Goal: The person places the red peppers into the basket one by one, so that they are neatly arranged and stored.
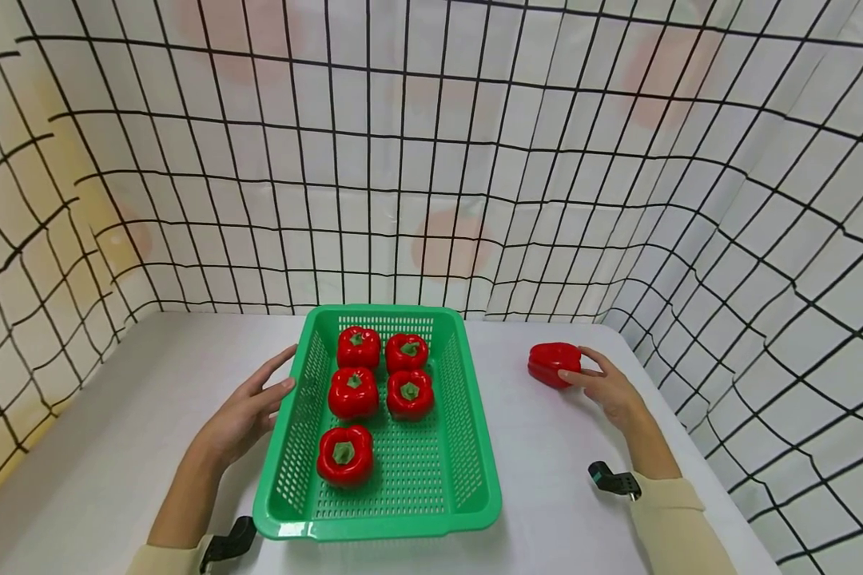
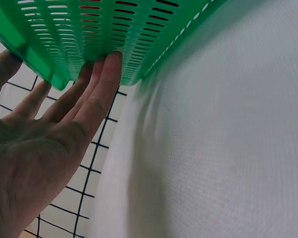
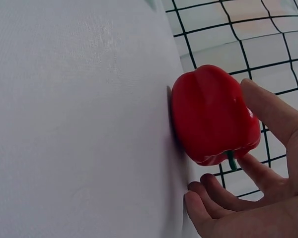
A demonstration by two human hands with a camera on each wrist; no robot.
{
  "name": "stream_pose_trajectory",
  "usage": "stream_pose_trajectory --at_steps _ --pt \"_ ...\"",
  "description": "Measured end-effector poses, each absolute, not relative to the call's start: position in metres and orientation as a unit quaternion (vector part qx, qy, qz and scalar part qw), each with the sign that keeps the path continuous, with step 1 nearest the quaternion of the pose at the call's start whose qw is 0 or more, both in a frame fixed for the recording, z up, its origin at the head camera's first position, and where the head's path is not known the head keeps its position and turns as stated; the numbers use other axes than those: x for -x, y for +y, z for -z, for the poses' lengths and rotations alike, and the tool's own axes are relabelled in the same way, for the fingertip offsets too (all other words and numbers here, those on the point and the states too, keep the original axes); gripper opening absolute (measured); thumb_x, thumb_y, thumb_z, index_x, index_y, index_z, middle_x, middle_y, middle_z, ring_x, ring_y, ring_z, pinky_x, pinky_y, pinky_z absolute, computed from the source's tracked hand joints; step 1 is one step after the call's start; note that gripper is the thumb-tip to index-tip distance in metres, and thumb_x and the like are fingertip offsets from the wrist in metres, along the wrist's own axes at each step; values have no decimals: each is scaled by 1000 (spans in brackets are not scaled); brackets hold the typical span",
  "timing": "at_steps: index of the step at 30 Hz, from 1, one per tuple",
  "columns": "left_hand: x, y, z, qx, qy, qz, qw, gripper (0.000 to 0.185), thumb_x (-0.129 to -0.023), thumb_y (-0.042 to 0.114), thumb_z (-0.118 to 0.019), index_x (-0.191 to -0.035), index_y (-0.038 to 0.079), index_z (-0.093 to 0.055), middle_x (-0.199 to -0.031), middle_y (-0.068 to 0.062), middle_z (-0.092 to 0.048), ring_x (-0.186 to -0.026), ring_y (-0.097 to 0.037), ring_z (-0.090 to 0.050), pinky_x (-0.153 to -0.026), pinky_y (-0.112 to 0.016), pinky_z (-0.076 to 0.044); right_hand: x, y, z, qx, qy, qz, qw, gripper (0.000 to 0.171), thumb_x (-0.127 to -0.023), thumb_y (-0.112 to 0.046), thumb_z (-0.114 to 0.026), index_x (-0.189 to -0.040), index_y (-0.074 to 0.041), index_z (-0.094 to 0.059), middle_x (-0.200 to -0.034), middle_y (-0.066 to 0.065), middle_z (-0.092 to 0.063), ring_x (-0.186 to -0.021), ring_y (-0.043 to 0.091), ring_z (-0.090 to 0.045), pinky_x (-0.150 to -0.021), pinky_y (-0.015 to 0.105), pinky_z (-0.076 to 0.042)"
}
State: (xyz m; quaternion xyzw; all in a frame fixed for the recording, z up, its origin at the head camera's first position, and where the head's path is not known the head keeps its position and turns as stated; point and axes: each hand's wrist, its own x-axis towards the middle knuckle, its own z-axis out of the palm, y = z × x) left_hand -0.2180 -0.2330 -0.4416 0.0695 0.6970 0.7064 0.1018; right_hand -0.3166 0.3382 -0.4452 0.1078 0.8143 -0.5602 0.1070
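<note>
A green plastic basket (image 1: 374,523) stands in the middle of the white table and holds several red bell peppers (image 1: 344,455), stems up. My left hand (image 1: 284,371) lies against the basket's left wall, and the left wrist view shows its straight fingers (image 2: 102,84) pressed flat on the slotted side (image 2: 139,29). To the right of the basket, one more red pepper (image 1: 552,363) lies on its side on the table. My right hand (image 1: 575,363) holds it, thumb on one side (image 3: 260,106) and fingers curled at the stem side of the pepper (image 3: 208,119).
White curtains with a black grid (image 1: 431,160) close in the table at the back and both sides. The table's right edge (image 1: 690,447) runs close to my right arm. Bare tablecloth (image 1: 546,455) lies between the basket and the loose pepper.
</note>
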Motion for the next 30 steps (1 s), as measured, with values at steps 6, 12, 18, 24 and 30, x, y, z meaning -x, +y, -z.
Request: stream_pose_trajectory --at_steps 6,12,18,24,30 --pt "218 -233 441 -71 699 -704 100 69 -105 33 -53 -164 30 -16 -153 -26 -42 -115 -29 -70 -92 -46 -59 318 335 445 -107 813 563 104 100 -92 -32 -77 -165 -20 -10 -166 26 -16 -152 45 -19 -122 57 -29" --pt "217 -233 441 -72 699 -704 99 69 -106 33 -53 -164 29 -16 -153 -27 -43 -115 -28 -70 -93 -46 -59 323 335 450 -111 827 544 93 101 -90 -31 -78 -164 -18 -12 -164 27 -21 -150 46 -22 -119 57 -35" --pt "216 -233 441 -70 698 -706 102 69 -106 34 -53 -164 29 -15 -152 -26 -43 -115 -29 -70 -92 -47 -59 324 334 451 -123 844 515 88 101 -90 -38 -78 -164 -15 -13 -162 28 -23 -146 47 -26 -115 58 -40" --pt "218 -233 441 -74 698 -704 102 69 -106 33 -52 -164 28 -14 -154 -26 -41 -116 -29 -70 -92 -48 -59 324 333 451 -131 847 509 86 101 -89 -39 -78 -164 -15 -15 -161 28 -25 -145 46 -27 -114 59 -40" --pt "217 -233 441 -72 699 -705 101 69 -106 32 -51 -164 27 -14 -155 -26 -41 -116 -29 -70 -92 -48 -59 322 332 450 -129 844 514 82 101 -88 -37 -79 -163 -13 -14 -161 27 -26 -145 45 -30 -115 58 -40"
